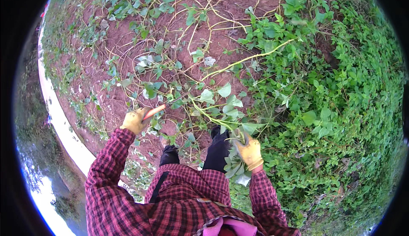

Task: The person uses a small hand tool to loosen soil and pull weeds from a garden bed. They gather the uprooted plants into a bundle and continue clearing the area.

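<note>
My left hand (135, 120), in a yellow work glove, is closed around the orange handle (154, 111) of a tool whose thin dark blade or shaft (179, 98) points up and right among the vines. What kind of tool it is cannot be told. In my right hand (249, 150), also gloved, is a bunch of leafy green vines (235, 169) hanging below the fist. From that fist a thick green vine stem (209, 116) with broad leaves runs up and left towards the tool's far end. Whether the two touch is unclear.
A long pale vine (249, 58) lies across reddish soil (127, 38) strewn with cut-looking stems and leaves. Dense green foliage (345, 108) covers the right side. My dark-trousered legs (217, 153) stand just below the hands. A pale path (59, 118) curves along the left.
</note>
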### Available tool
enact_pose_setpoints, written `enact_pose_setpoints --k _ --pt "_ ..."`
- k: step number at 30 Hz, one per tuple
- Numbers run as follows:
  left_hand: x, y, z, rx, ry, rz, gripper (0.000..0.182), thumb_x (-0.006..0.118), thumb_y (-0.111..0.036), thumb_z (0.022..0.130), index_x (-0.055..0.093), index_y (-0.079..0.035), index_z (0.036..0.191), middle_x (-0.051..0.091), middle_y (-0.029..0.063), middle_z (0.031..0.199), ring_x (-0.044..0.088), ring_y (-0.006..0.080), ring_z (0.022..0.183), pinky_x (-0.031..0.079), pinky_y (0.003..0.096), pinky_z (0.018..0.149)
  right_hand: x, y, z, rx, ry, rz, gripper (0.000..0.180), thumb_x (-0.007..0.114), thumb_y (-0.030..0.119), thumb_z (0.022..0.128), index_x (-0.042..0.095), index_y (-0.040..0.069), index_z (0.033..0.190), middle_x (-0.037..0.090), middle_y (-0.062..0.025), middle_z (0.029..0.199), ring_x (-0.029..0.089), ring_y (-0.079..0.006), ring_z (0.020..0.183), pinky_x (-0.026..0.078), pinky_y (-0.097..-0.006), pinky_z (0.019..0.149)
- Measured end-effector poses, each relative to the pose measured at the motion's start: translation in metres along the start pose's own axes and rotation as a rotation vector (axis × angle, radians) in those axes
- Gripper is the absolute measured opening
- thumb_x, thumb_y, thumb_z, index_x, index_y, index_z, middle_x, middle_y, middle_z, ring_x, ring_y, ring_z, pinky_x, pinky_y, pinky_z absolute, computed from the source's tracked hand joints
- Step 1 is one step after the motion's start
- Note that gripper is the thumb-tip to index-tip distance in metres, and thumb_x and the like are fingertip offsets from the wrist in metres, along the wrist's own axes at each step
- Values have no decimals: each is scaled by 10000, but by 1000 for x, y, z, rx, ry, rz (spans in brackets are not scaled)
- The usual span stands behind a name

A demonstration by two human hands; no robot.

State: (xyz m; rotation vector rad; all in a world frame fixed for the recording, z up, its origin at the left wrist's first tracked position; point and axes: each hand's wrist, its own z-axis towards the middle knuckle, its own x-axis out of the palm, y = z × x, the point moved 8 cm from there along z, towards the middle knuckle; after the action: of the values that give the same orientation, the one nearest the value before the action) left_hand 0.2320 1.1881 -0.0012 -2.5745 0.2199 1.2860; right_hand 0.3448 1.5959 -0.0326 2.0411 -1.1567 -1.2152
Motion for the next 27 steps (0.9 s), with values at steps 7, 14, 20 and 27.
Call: enact_pose_setpoints --k 7,14,20,27 --pt "-13 -19 -10 215 -37 -88 372 635 -244 829 507 -75 1134 631 161 856 636 359 756 504 458 667 28 50 54 -264 -269 543 422 603 4 856 524 40 1269 579 -128 1227 523 -182 1181 442 -339 999" --pt "-21 -6 -21 386 -420 -83 133 591 -133 798 529 -50 882 595 105 709 637 262 640 502 387 547 232 73 145 -73 326 1224 436 618 229 903 505 40 1279 643 -70 1047 614 -200 943 490 -345 897" --pt "11 -11 19 358 -265 -167 151 511 -101 823 559 -53 958 634 119 789 663 262 754 517 403 633 219 32 99 -61 81 588 392 547 137 888 517 68 1272 621 -120 1172 628 -238 994 502 -332 823" --pt "58 165 -118 -201 -357 -439 237 611 -249 839 565 -73 991 635 139 791 657 306 735 509 423 649 180 23 58 -279 204 -934 538 551 74 740 519 85 1278 594 -106 1232 577 -259 1122 380 -477 972"
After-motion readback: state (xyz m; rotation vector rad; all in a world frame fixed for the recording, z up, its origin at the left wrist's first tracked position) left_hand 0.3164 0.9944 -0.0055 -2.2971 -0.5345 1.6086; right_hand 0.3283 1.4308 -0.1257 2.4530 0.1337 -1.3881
